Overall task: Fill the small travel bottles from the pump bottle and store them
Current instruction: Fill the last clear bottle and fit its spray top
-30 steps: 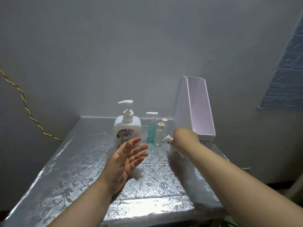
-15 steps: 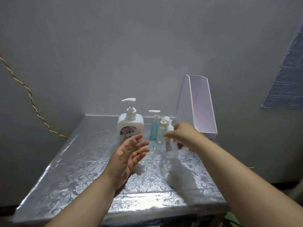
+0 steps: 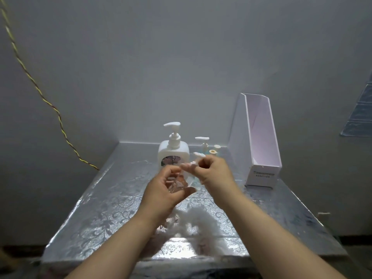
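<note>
just above the desk (image 3: 100,208), the left hand (image 3: 163,191) grips a clear travel bottle (image 3: 178,183) while the right hand (image 3: 216,175) pinches its white pump cap (image 3: 198,154), near the pump bottle (image 3: 174,153).

Pump bottle (image 3: 174,156): white, floral label, upright mid rear edge of the worktop (image 3: 100,208). Clear travel bottle (image 3: 178,183): blurred, gripped in my left hand (image 3: 167,190) above the worktop's middle, my right hand (image 3: 213,174) pinching its white pump top. Pump-topped small bottle (image 3: 202,138), tan-capped small bottle (image 3: 213,151), white-capped small bottle (image 3: 216,146): upright by the rear edge, bodies hidden. Storage box (image 3: 261,137): white, open-topped, right rear corner.
</note>
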Demonstrator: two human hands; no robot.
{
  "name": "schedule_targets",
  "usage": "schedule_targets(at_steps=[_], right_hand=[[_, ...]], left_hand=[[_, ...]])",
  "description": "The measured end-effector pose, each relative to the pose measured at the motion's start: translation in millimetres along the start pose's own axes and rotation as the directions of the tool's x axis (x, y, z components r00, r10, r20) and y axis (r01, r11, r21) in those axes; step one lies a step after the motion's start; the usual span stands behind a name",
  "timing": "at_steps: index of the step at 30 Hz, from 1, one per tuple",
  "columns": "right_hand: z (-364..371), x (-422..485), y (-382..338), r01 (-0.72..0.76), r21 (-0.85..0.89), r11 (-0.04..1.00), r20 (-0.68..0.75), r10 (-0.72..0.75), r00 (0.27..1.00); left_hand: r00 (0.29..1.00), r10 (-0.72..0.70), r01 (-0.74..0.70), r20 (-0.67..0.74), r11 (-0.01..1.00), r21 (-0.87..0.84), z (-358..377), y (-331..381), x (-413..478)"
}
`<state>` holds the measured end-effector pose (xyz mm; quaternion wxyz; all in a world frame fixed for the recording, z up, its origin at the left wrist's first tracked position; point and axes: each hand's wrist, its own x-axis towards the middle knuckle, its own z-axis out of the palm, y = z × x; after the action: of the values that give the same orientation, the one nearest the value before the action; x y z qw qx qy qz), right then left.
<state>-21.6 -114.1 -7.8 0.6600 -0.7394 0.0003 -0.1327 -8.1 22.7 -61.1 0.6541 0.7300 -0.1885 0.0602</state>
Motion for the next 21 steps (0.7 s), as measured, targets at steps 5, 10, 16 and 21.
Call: schedule_targets(at_steps=[5, 10, 16, 21], right_hand=[[2, -7, 2, 0.044, 0.091, 0.995, 0.072, -0.051, 0.996], [-4, -7, 4, -0.094, 0.214, 0.972, 0.246, 0.04, 0.968], [-7, -2, 17, -0.178, 0.155, 0.972, 0.151, 0.155, 0.976], [-3, 1, 18, -0.248, 0.118, 0.962, 0.066, 0.242, 0.968]], left_hand=[[0.97, -0.135, 0.188, 0.204, 0.945, -0.267, -14, 4, -6], [0.91, -0.192, 0.336, 0.368, 0.86, -0.385, -24, 8, -7], [0.954, -0.209, 0.271, 0.215, 0.908, -0.32, -28, 6, -5], [0.969, -0.184, 0.222, 0.164, 0.941, -0.255, -25, 0, -6]])
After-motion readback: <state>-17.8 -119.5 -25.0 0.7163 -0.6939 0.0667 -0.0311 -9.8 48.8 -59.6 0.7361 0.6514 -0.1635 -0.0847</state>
